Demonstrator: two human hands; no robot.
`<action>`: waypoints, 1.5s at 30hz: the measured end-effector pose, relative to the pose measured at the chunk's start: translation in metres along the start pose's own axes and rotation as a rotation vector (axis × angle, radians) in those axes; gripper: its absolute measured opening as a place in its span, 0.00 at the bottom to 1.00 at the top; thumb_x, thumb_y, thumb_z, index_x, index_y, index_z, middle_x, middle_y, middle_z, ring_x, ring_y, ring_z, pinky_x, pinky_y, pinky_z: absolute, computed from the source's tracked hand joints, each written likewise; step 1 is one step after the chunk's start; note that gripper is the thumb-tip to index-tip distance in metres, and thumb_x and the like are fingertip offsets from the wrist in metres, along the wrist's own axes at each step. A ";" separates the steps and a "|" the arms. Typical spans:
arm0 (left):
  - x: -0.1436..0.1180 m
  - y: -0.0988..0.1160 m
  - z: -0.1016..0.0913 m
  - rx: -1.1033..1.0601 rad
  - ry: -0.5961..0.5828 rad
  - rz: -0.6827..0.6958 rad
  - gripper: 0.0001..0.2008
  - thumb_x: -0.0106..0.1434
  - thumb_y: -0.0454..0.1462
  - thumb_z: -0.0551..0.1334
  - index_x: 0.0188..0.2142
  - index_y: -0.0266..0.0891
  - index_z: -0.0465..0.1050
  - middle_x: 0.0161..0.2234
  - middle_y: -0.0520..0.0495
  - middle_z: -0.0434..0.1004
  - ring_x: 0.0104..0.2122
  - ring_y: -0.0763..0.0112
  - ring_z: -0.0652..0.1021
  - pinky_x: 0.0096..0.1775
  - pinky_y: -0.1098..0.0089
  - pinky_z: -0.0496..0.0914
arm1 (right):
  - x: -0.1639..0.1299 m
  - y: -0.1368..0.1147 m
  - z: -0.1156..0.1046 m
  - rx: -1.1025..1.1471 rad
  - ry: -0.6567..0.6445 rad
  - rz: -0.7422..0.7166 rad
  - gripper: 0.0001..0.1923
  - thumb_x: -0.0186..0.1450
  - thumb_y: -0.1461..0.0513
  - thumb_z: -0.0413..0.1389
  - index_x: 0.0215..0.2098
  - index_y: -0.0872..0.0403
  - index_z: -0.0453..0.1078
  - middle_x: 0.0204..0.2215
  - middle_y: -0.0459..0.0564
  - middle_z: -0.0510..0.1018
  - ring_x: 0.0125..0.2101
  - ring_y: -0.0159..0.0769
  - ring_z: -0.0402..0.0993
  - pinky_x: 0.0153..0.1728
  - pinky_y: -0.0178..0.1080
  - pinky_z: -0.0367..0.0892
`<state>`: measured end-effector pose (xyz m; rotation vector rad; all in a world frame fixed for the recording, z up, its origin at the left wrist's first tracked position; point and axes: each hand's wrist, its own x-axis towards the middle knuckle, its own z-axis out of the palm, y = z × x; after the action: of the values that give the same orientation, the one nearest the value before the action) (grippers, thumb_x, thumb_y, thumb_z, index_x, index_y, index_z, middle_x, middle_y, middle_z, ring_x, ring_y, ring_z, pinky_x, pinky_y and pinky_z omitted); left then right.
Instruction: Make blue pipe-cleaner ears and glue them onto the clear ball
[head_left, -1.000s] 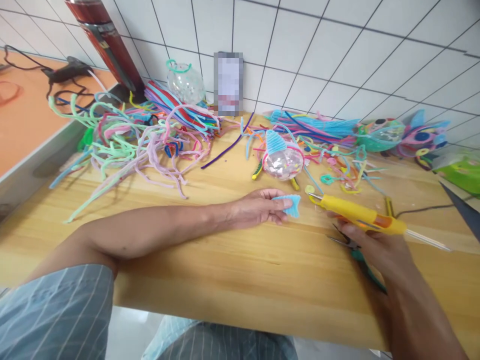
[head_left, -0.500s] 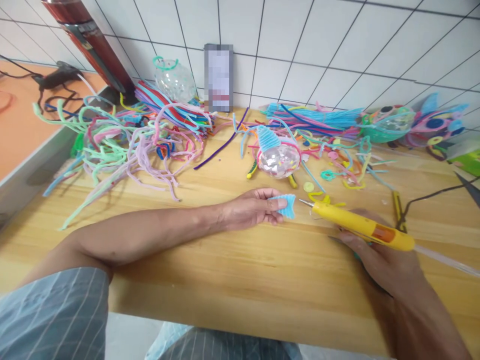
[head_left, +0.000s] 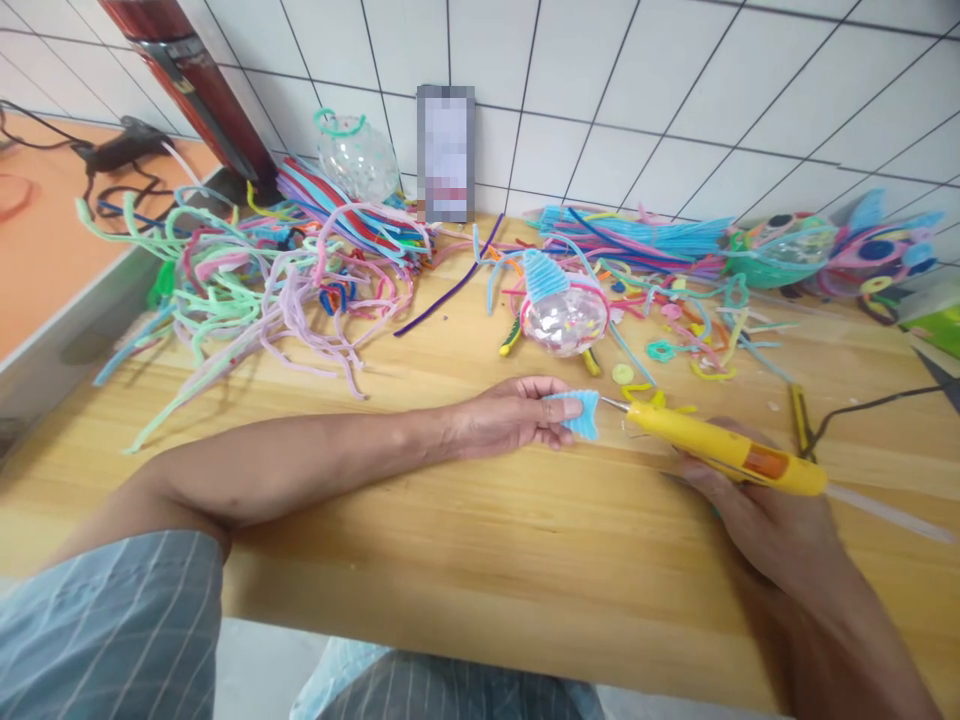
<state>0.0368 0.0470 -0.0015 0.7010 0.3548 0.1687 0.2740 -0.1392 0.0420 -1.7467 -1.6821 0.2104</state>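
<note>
The left hand pinches a blue pipe-cleaner fin near the table middle; the right hand grips a yellow glue gun, its nozzle touching the fin.

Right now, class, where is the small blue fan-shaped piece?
In the head view, the small blue fan-shaped piece sits mid-table, pinched in the left hand, with the yellow glue gun tip at its right edge.

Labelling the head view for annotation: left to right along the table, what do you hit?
Black glue gun → pile of loose pipe cleaners → left hand → blue pipe-cleaner piece → yellow glue gun in the right hand → green ball figure
</note>
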 end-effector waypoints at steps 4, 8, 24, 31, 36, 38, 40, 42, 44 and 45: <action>-0.001 0.000 0.001 0.004 0.009 -0.002 0.28 0.47 0.47 0.86 0.39 0.36 0.78 0.32 0.50 0.86 0.29 0.75 0.84 0.35 0.73 0.74 | 0.000 -0.002 -0.001 0.017 0.006 0.052 0.02 0.69 0.54 0.61 0.40 0.40 0.76 0.35 0.42 0.83 0.35 0.45 0.84 0.38 0.44 0.82; -0.001 0.001 0.002 -0.008 0.008 -0.002 0.29 0.47 0.47 0.87 0.38 0.36 0.78 0.32 0.50 0.86 0.30 0.75 0.84 0.35 0.73 0.74 | -0.001 -0.002 -0.002 0.008 -0.017 0.087 0.02 0.68 0.55 0.61 0.39 0.40 0.75 0.34 0.42 0.83 0.34 0.45 0.83 0.37 0.44 0.82; -0.001 0.002 0.003 0.028 0.001 0.004 0.30 0.46 0.50 0.86 0.37 0.35 0.77 0.31 0.49 0.85 0.29 0.76 0.82 0.35 0.72 0.73 | 0.001 -0.002 -0.002 0.006 -0.019 0.106 0.03 0.67 0.54 0.62 0.37 0.42 0.75 0.33 0.43 0.84 0.34 0.46 0.83 0.37 0.44 0.82; 0.000 0.001 0.002 0.026 0.002 0.004 0.29 0.47 0.50 0.86 0.37 0.36 0.77 0.32 0.50 0.86 0.29 0.76 0.82 0.35 0.72 0.73 | 0.002 -0.005 -0.002 0.017 -0.019 0.101 0.02 0.67 0.55 0.62 0.37 0.41 0.75 0.33 0.43 0.82 0.34 0.46 0.83 0.38 0.45 0.82; -0.001 0.002 0.002 0.023 -0.001 0.003 0.29 0.48 0.49 0.86 0.37 0.36 0.77 0.32 0.50 0.86 0.29 0.77 0.83 0.36 0.72 0.73 | 0.000 -0.003 -0.002 0.023 -0.023 0.110 0.03 0.67 0.54 0.61 0.39 0.40 0.76 0.34 0.43 0.83 0.35 0.46 0.83 0.40 0.45 0.83; -0.001 0.002 0.002 0.019 0.002 0.001 0.29 0.47 0.49 0.86 0.37 0.36 0.77 0.32 0.50 0.86 0.29 0.76 0.83 0.36 0.72 0.73 | 0.000 -0.002 -0.002 0.015 -0.025 0.128 0.03 0.67 0.54 0.61 0.39 0.41 0.76 0.35 0.43 0.83 0.36 0.46 0.83 0.40 0.46 0.83; -0.001 0.002 0.002 0.014 0.001 -0.001 0.29 0.47 0.49 0.86 0.37 0.36 0.78 0.32 0.50 0.86 0.29 0.76 0.83 0.35 0.73 0.73 | 0.000 -0.002 -0.002 0.006 -0.024 0.131 0.03 0.67 0.53 0.61 0.38 0.41 0.75 0.34 0.43 0.83 0.35 0.46 0.83 0.39 0.46 0.83; -0.001 0.002 0.003 0.007 0.004 -0.003 0.29 0.46 0.49 0.87 0.37 0.36 0.78 0.31 0.50 0.86 0.28 0.76 0.83 0.35 0.73 0.74 | 0.000 -0.001 -0.003 0.008 -0.027 0.118 0.03 0.67 0.54 0.61 0.38 0.41 0.75 0.34 0.43 0.83 0.35 0.45 0.84 0.38 0.45 0.83; -0.001 0.002 0.003 0.004 0.005 -0.003 0.29 0.45 0.49 0.87 0.37 0.36 0.78 0.31 0.51 0.86 0.28 0.76 0.83 0.35 0.73 0.74 | -0.001 -0.001 -0.003 0.009 -0.030 0.109 0.03 0.67 0.54 0.61 0.39 0.41 0.76 0.34 0.43 0.84 0.35 0.45 0.84 0.39 0.45 0.83; -0.001 0.002 0.003 0.003 0.005 -0.003 0.29 0.45 0.49 0.87 0.37 0.35 0.78 0.31 0.50 0.86 0.29 0.76 0.83 0.35 0.73 0.74 | -0.002 0.000 -0.003 0.005 -0.023 0.106 0.03 0.67 0.55 0.61 0.39 0.41 0.76 0.35 0.43 0.84 0.36 0.45 0.84 0.40 0.45 0.83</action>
<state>0.0370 0.0465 0.0025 0.7035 0.3605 0.1672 0.2756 -0.1425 0.0435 -1.8382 -1.6050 0.2841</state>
